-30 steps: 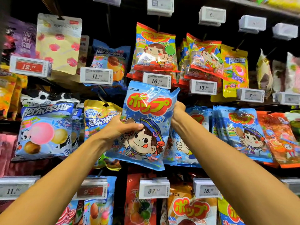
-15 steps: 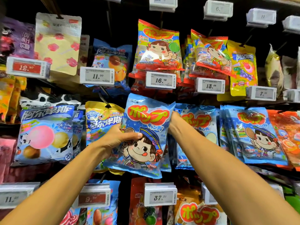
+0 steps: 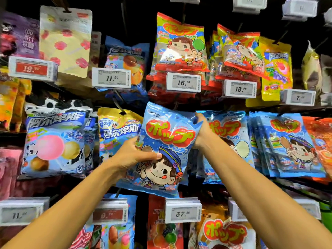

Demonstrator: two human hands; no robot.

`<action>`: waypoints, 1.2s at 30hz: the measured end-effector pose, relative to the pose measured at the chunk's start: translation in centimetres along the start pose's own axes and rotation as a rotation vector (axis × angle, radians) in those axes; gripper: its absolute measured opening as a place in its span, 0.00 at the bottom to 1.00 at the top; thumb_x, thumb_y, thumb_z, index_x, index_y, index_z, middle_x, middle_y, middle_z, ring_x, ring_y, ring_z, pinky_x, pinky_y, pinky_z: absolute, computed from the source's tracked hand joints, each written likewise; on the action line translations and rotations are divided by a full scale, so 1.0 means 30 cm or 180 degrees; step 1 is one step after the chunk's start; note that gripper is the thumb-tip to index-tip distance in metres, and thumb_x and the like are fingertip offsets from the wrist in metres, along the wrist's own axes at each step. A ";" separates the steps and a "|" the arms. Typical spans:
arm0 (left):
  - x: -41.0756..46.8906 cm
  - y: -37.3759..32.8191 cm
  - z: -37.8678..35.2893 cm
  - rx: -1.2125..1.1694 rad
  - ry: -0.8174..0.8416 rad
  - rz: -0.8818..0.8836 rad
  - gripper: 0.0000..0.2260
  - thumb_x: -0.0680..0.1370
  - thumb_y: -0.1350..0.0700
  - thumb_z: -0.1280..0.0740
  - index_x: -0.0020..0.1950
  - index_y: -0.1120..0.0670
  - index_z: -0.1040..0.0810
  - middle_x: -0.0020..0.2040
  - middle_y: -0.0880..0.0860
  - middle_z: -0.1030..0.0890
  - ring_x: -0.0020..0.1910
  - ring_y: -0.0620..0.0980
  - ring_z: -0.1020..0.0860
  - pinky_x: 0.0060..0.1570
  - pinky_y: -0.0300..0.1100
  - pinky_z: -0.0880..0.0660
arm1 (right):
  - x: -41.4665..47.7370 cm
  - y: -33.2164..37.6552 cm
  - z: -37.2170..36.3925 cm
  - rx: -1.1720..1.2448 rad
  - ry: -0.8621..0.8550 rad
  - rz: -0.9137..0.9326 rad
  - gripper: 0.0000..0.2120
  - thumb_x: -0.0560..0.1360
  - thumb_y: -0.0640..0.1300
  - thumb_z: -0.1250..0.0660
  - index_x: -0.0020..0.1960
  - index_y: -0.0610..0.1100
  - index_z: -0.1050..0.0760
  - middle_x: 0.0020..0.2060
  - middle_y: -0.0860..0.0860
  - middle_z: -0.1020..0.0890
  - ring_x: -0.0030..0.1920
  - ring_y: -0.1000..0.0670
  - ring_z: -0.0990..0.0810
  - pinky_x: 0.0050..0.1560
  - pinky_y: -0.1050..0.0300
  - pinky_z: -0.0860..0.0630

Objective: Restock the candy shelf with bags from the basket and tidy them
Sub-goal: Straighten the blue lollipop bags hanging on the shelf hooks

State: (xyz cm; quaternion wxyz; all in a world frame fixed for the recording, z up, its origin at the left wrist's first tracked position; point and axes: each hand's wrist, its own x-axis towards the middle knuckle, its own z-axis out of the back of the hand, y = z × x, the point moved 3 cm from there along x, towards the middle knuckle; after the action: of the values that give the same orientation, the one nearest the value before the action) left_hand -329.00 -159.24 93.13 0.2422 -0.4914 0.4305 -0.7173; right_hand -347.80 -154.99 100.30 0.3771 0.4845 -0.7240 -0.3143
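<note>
The blue candy bag (image 3: 168,141) sat tilted before the shelf's middle row, held in 2 hands. The left hand (image 3: 131,157) gripped its lower left edge, thumb across the front, and the right hand (image 3: 202,130) clutched its crumpled upper right corner. It looked light, soft and slick, so the top seam seemed the surest hold. Matching blue bags (image 3: 231,137) hung just beside it. The basket was out of view.

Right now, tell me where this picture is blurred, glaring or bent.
Head view: glare streaks the glossy yellow-and-red lollipop bag; the white price tag at top right is blurred; the blue plastic candy bag gripped by the left hand and right hand is sharp; the edges bow from the wide lens.
</note>
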 end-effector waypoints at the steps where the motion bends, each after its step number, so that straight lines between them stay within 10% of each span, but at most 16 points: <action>1: -0.004 -0.006 -0.010 -0.0031 0.0013 -0.0045 0.35 0.59 0.54 0.17 0.63 0.56 0.25 0.48 0.59 0.15 0.41 0.57 0.15 0.40 0.51 0.17 | -0.014 0.018 0.014 0.0029 -0.0116 0.0078 0.26 0.82 0.58 0.48 0.49 0.39 0.20 0.55 0.42 0.19 0.49 0.42 0.18 0.60 0.47 0.24; 5: -0.010 -0.028 -0.048 -0.0163 -0.0035 -0.0132 0.26 0.58 0.54 0.18 0.52 0.55 0.22 0.40 0.56 0.14 0.35 0.53 0.16 0.33 0.43 0.21 | -0.059 0.089 0.077 -0.0238 -0.0505 0.0483 0.28 0.78 0.63 0.43 0.57 0.39 0.24 0.44 0.45 0.16 0.43 0.49 0.17 0.43 0.54 0.19; 12: -0.005 -0.055 -0.112 -0.0324 -0.0150 -0.0243 0.20 0.62 0.58 0.19 0.50 0.53 0.20 0.40 0.52 0.13 0.37 0.50 0.15 0.31 0.38 0.22 | -0.111 0.129 0.001 -0.1553 -0.0304 0.1087 0.22 0.64 0.47 0.20 0.55 0.39 0.19 0.48 0.44 0.15 0.50 0.42 0.16 0.57 0.43 0.20; 18: 0.012 -0.119 -0.109 -0.0625 0.0097 -0.0119 0.22 0.63 0.45 0.25 0.54 0.49 0.20 0.44 0.43 0.14 0.43 0.40 0.16 0.37 0.37 0.21 | -0.071 0.132 -0.003 -0.1470 0.0037 0.1363 0.13 0.68 0.33 0.24 0.52 0.36 0.19 0.29 0.49 0.16 0.29 0.53 0.18 0.36 0.61 0.18; 21: 0.078 -0.177 -0.101 -0.0780 -0.0176 -0.0152 0.22 0.68 0.48 0.25 0.59 0.54 0.20 0.52 0.53 0.15 0.52 0.52 0.17 0.53 0.48 0.20 | -0.055 0.127 -0.005 -0.1572 0.0031 0.1554 0.10 0.69 0.33 0.25 0.50 0.38 0.18 0.27 0.53 0.16 0.28 0.57 0.18 0.32 0.64 0.20; 26: 0.183 -0.265 -0.098 -0.0668 -0.0381 0.0029 0.03 0.74 0.60 0.27 0.44 0.56 0.20 0.32 0.52 0.16 0.30 0.48 0.19 0.29 0.36 0.21 | -0.023 0.154 -0.003 -0.1377 -0.0054 0.1771 0.09 0.68 0.31 0.25 0.48 0.37 0.17 0.28 0.54 0.16 0.29 0.57 0.18 0.32 0.65 0.21; 29: 0.214 -0.304 -0.094 -0.0457 -0.0497 -0.0070 0.06 0.71 0.56 0.25 0.45 0.54 0.18 0.38 0.53 0.16 0.35 0.50 0.19 0.38 0.39 0.22 | -0.008 0.163 -0.020 -0.1272 0.0025 0.1630 0.09 0.66 0.34 0.22 0.46 0.41 0.16 0.31 0.50 0.15 0.30 0.54 0.17 0.31 0.63 0.21; 36: 0.211 -0.316 -0.116 -0.0795 -0.0863 -0.0181 0.10 0.67 0.58 0.21 0.44 0.56 0.18 0.25 0.48 0.18 0.22 0.43 0.21 0.20 0.34 0.27 | 0.002 0.178 -0.050 -0.1242 0.0067 0.1268 0.18 0.68 0.34 0.24 0.58 0.36 0.19 0.53 0.37 0.17 0.55 0.38 0.18 0.59 0.43 0.22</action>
State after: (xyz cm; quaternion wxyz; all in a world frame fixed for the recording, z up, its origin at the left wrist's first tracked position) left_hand -334.00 -157.94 103.89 0.2147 -0.6219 0.4655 -0.5920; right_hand -349.02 -153.41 105.48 0.5252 0.2541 -0.7268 -0.3624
